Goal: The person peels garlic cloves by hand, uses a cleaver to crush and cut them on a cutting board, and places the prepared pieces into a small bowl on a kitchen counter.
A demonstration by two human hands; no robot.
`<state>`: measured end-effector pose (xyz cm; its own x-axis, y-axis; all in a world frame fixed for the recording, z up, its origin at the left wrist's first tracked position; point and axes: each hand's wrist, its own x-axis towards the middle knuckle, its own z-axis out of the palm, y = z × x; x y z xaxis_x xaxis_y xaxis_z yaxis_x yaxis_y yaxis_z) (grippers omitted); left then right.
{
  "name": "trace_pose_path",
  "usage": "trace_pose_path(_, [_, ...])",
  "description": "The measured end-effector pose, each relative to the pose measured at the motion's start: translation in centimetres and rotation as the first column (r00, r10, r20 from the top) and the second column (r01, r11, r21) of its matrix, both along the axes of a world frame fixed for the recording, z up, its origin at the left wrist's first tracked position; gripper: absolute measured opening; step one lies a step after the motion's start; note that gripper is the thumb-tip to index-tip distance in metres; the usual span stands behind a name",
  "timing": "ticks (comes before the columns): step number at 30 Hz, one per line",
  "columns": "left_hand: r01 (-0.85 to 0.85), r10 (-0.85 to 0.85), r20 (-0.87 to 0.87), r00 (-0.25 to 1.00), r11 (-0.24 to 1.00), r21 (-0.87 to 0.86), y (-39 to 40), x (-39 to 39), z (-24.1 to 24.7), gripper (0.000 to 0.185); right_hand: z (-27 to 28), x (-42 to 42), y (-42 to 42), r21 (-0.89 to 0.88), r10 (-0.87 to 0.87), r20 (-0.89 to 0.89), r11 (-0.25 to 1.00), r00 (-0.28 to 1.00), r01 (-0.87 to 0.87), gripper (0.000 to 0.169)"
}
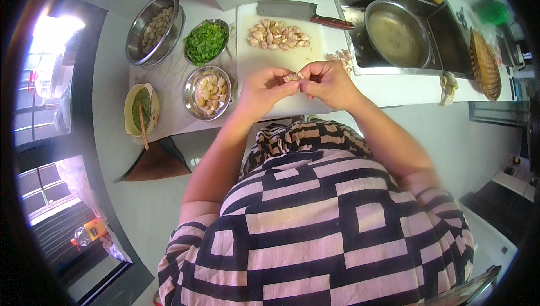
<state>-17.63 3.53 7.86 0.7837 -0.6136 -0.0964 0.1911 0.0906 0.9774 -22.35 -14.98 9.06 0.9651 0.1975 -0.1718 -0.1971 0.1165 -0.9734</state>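
My left hand and my right hand meet over the front of a white cutting board. Between their fingertips they pinch a garlic clove with papery skin on it. Behind them on the board lies a heap of unpeeled garlic cloves. A cleaver with a wooden handle rests along the board's far edge, its handle end reaching the sink rim. Loose garlic skins are piled beside my right hand. To the left of my left hand, a steel bowl holds peeled cloves.
Chopped greens fill a steel dish. At the far left, a tilted steel bowl holds greyish pieces. Chopsticks stand in a cream bowl. A basin of cloudy water sits in the sink, with a woven basket beyond.
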Motion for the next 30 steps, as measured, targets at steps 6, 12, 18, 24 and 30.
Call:
trace_pose_path(6, [0.017,-0.024,0.121,0.992,0.998,0.06,1.3,0.0,0.6,0.031,-0.4,0.0,-0.1,-0.063,0.001,0.068,0.998,0.998,0.004,0.006])
trace_pose_path(12, [0.002,-0.005,0.056,0.998,0.998,0.057,2.1,0.2,0.4,0.038,-0.4,0.0,-0.3,-0.026,-0.134,0.011,0.991,0.991,0.134,0.011])
trace_pose_path(18, [-0.02,0.02,0.005,1.0,1.0,-0.024,2.9,0.3,-0.4,0.035,-2.0,0.0,-4.7,-0.866,-0.08,0.123,0.478,0.989,0.146,0.026])
trace_pose_path(24, [-0.032,0.024,0.09,0.996,0.995,0.096,2.5,1.1,-2.7,0.032,-3.4,0.0,-5.8,-0.973,-0.179,0.042,0.215,0.983,0.081,0.027])
trace_pose_path(30, [-0.213,0.004,0.435,0.901,0.875,0.434,1.1,2.2,-7.5,0.032,-4.0,0.9,-7.2,-0.952,-0.153,0.02,0.298,0.988,0.066,0.02])
